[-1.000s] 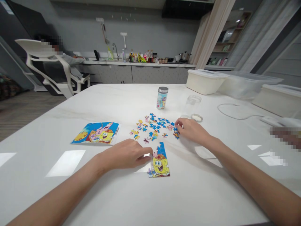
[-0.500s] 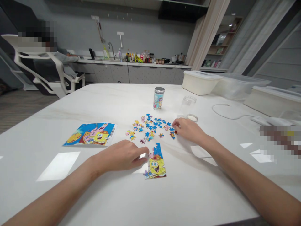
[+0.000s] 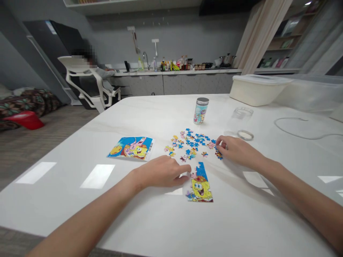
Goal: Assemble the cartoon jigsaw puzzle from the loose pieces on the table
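Note:
My left hand (image 3: 166, 172) rests on the table with its index finger and thumb apart. The index fingertip touches the upper left edge of a partly joined jigsaw puzzle (image 3: 200, 187), which shows a yellow cartoon figure with blue above. At the right end of the loose puzzle pieces (image 3: 195, 140), my right hand (image 3: 235, 150) has its thumb and fingers drawn together around what looks like a puzzle piece, mostly hidden by the fingers. Several brown and yellow pieces (image 3: 218, 154) lie just under that hand. Left of the pile lies a printed picture sheet (image 3: 131, 147) with the same cartoon.
Behind the pieces stands a cartoon-printed jar (image 3: 200, 111) with a metal lid. A clear jar (image 3: 241, 119) and a ring-shaped lid (image 3: 245, 135) are to its right. Storage boxes (image 3: 258, 91) and a white cable (image 3: 294, 134) are farther right. A person sits in a chair (image 3: 91, 85) beyond.
The camera view has swung left, so everything appears farther right. Both hands keep nearly the same places beside the puzzle and the pieces.

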`<state>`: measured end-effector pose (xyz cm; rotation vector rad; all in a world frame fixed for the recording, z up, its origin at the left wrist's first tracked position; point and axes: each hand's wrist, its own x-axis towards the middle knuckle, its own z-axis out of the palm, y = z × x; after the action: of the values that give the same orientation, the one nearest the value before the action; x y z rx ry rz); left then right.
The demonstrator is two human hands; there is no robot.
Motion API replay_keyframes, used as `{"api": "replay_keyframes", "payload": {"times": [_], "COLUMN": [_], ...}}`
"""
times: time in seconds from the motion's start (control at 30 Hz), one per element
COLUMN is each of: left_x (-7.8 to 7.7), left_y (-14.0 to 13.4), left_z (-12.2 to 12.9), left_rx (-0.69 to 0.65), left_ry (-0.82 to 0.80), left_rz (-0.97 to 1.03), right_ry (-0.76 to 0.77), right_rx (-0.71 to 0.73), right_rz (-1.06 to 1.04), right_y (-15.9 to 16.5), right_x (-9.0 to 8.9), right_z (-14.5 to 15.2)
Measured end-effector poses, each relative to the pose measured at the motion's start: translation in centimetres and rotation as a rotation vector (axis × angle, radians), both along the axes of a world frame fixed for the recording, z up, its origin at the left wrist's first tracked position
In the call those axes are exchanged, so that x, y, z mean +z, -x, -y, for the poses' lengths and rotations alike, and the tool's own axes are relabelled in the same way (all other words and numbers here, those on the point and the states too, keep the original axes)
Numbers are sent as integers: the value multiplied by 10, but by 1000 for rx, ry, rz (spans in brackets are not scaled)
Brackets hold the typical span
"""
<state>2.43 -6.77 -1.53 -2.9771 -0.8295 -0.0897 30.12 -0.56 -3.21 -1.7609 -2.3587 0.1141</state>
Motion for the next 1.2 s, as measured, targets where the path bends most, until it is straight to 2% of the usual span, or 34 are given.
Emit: {"api": "replay_keyframes", "payload": {"times": [0.17,0.4,0.6,0.7,0.8,1.03,1.2], "left_x": [2,2,-4,-4,-4,0,-1], "left_y": [-1,-3,-1,-1,-1,-2,-2], "left_z": [0,-2,-7,-9,-10,-9,-11], "left_rx": [30,144,369,453,474,511,575], "left_ry": [11,30,-38,1,62,63,79], "left_rz": [-23,-32,-2,-16,-6,9,42], "right_ry": [30,80,75,84,89,61,44], "right_rx": [30,16,26,43,58,140,105], "right_rz": [-10,-14,-19,-36,-50,-46,-21], "right_y": [4,7,7,8,8,5,4], "right_x": [5,11,10,9,8,4,4], "right_z": [3,6,6,7,8,5,4]}}
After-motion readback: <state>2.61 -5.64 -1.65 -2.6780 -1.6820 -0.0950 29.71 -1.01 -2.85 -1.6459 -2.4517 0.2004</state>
